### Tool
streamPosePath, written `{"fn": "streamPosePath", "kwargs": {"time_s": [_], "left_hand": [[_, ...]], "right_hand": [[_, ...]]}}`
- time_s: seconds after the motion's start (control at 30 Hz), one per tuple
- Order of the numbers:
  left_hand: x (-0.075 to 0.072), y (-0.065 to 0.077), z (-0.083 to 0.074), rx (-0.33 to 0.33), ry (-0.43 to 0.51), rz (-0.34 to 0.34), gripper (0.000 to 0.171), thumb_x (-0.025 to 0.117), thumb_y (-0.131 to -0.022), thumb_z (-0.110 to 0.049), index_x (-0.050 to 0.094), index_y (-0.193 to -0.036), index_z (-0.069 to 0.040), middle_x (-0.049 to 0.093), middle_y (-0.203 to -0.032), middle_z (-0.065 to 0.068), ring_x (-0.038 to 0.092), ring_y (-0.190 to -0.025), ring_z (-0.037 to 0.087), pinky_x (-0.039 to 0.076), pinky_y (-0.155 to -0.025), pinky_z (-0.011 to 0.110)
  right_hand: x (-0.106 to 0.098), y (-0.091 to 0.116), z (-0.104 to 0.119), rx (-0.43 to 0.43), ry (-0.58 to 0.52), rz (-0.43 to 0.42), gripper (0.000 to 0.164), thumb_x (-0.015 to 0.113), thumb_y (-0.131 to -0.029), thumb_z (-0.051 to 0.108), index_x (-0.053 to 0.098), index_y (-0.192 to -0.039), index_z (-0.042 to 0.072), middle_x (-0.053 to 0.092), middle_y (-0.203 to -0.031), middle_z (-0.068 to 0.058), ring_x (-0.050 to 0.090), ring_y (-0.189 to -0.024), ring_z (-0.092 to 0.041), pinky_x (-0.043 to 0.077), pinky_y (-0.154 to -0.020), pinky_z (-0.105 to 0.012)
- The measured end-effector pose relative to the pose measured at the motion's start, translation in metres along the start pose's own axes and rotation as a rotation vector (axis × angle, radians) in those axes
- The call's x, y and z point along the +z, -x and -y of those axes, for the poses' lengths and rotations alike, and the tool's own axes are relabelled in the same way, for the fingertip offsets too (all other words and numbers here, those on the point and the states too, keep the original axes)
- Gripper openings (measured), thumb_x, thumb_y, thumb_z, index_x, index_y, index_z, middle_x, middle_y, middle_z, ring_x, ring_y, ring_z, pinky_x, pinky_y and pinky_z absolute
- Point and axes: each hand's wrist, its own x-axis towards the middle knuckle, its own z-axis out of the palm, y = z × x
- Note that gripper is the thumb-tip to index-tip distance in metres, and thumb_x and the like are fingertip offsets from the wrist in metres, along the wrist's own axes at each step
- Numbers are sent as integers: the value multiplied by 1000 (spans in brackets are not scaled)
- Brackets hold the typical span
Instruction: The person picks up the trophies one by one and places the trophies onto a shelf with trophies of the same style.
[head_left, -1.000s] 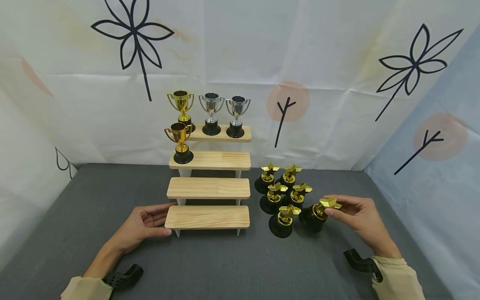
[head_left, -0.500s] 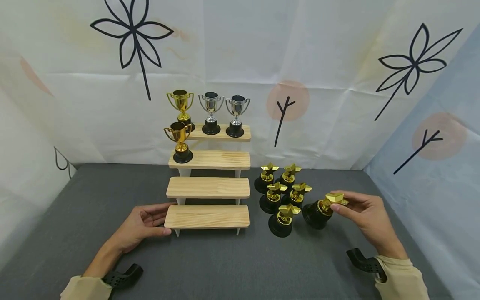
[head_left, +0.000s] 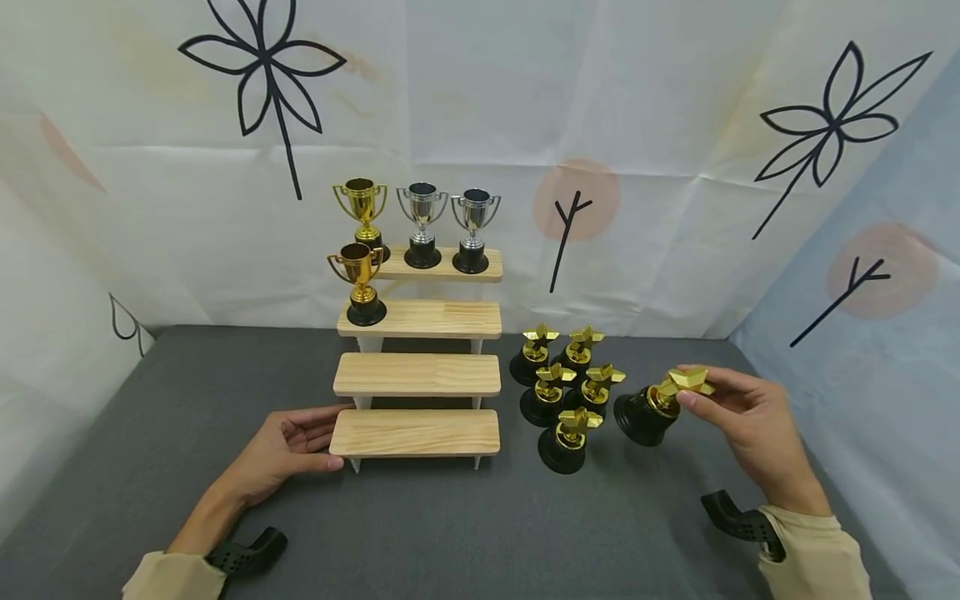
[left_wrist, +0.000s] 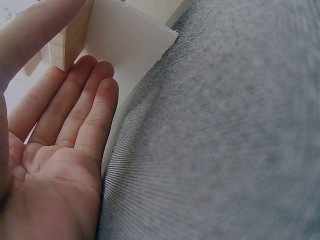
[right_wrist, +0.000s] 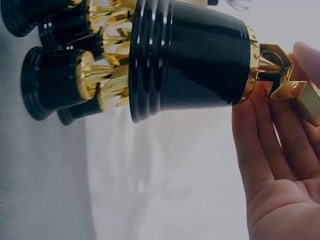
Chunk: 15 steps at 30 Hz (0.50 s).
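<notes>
My right hand (head_left: 765,433) pinches a gold star trophy (head_left: 648,418) by its star, thumb on one side and fingers on the other. Its black base tilts down to the left; in the right wrist view the base (right_wrist: 200,60) hangs off the table. Beside it stand several matching star trophies (head_left: 562,450) in a close group. My left hand (head_left: 273,458) rests at the left end of a wooden step shelf (head_left: 416,433), thumb and fairly straight fingers at the bottom step. In the left wrist view the fingertips (left_wrist: 107,90) lie right by the step's wooden end (left_wrist: 72,45).
Two silver cup trophies (head_left: 472,229) and a gold one (head_left: 362,208) stand on the top step. A bronze-gold cup trophy (head_left: 360,279) is at the left of the step below. Grey cloth (head_left: 465,533) covers the table, with a patterned white curtain (head_left: 480,100) behind.
My right hand has drawn the star trophy up and to the right, away from the group. My left hand has stayed at the shelf.
</notes>
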Motion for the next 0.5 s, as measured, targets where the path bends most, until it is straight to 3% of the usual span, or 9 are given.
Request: {"fn": "streamPosePath", "kwargs": {"time_s": [0.23,0.5], "left_hand": [[1,0,-3,6,5,-3,74,74,-82,16,34,-143,24,59,-140,4,62,-123,16,54,-101,34],[0,0,-2,3,8,-3,74,75,-82,15,35,-143,24,60,-139,1,62,-123,15,54,-102,34]], "right_hand": [[4,-15,13,-92,-78,46,32,59,-90,-24,64,-121,-17,72,-117,-6,70,-100,-13,61,-80,-19],[15,-30,29,-82,-34,41,31,63,-91,-19,67,-121,-13,72,-116,-6,68,-101,-14,60,-81,-18]]}}
